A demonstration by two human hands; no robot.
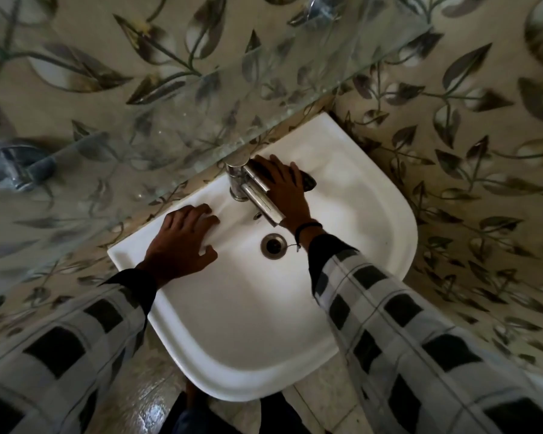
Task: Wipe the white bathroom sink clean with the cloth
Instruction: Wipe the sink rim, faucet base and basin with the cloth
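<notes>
The white sink (248,324) fills the middle of the view, with its metal drain (273,244) in the basin. My right hand (284,186) lies flat on a dark cloth (308,182) on the sink's back ledge, just right of the chrome tap (251,187). Most of the cloth is hidden under the fingers. My left hand (182,239) rests on the sink's left back rim, fingers spread and slightly bent, holding nothing.
A glass shelf (170,120) juts out over the back of the sink, held by chrome brackets (10,167). Leaf-patterned tiles (452,136) cover the wall around it. Pale floor tiles (145,396) show below the sink's front edge.
</notes>
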